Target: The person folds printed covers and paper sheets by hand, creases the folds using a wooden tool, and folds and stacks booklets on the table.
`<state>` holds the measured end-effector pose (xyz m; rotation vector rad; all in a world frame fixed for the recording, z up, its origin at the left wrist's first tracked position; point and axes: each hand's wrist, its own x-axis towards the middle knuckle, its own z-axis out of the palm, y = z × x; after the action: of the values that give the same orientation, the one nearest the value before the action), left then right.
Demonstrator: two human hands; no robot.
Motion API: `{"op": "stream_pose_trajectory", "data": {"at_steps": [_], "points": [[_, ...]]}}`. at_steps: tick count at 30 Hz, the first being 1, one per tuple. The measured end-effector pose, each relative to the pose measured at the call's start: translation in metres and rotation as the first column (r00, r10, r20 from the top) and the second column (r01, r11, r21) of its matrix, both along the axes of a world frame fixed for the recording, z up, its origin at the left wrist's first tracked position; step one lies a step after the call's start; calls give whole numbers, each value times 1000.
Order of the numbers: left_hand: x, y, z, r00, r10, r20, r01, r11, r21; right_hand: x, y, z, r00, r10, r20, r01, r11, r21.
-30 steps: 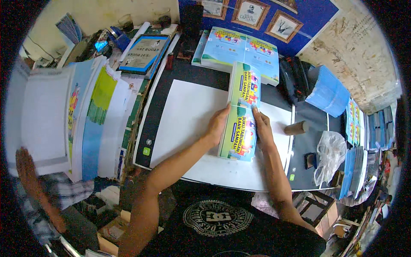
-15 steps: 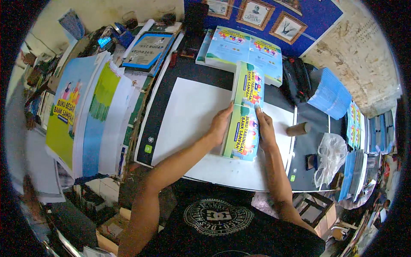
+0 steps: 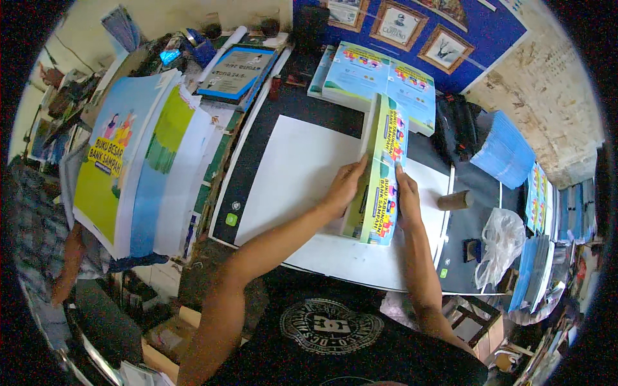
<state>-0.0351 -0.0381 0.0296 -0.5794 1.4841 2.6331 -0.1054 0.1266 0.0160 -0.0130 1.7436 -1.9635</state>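
Note:
A thick stack of colourful printed booklets (image 3: 388,177) stands between my two hands over a large white sheet (image 3: 290,167) on the black-edged table. My left hand (image 3: 348,188) presses the stack's left side, the thumb lying near its top edge. On the opposite side my right hand (image 3: 408,196) grips the long edge, its fingers partly hidden. The covers face up and tilt toward the right, so the pale page edges show on the left. The far end of the stack overlaps piles of light-blue printed booklets (image 3: 357,72) at the back of the table.
A brown cylinder (image 3: 454,201), a clear plastic bag (image 3: 501,238) and a small dark box (image 3: 473,250) lie to the right. Tall stacks of large printed books (image 3: 119,161) stand at left, beside a person's plaid sleeve (image 3: 38,219). Blue-edged stacks (image 3: 503,145) rise at right.
The booklet stack has tilted further to the right between my hands, showing more page edge. The whole view has shifted slightly, and a person in plaid now shows at the far left.

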Motion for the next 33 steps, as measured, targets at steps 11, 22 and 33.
{"op": "stream_pose_trajectory", "data": {"at_steps": [11,22,33], "points": [[17,-2,-11,982,100,-161,-108,993,-41,2,-2,-4,991,129,20,-128,991,-30],[-4,-17,-32,939,-263,-220,235,961,-148,4,10,-17,988,59,-145,-60,998,-2],[-17,-28,-75,978,-37,-206,8,990,-144,11,-28,-10,904,29,-426,-75,993,-92]]}}
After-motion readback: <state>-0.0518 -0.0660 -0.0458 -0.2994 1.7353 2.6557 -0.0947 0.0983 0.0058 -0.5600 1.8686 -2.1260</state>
